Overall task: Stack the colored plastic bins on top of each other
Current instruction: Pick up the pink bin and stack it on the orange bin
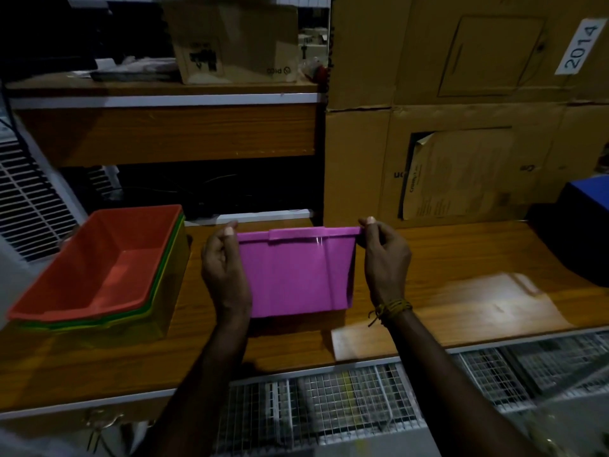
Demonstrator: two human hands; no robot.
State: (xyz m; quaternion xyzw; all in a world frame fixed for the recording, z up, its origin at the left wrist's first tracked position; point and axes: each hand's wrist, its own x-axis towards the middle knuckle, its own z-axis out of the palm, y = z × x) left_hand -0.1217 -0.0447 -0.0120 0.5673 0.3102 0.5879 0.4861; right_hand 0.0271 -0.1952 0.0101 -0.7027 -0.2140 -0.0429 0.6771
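We grip the purple bin [296, 272] by its rim, left hand [224, 268] and right hand [384, 255] each pinching a top corner, above mid-tabletop [461, 258]. At nine o'clock the nested stack [99, 275] shows red over green and yellow; purple probably goes on last. Dim light hides the lower bins' count.

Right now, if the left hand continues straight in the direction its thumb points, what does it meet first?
The left hand, gripping the purple bin, points away from the person. Beyond its thumb the wooden table looks free; the first thing is probably the white strip at the table's back edge. Depth is uncertain.
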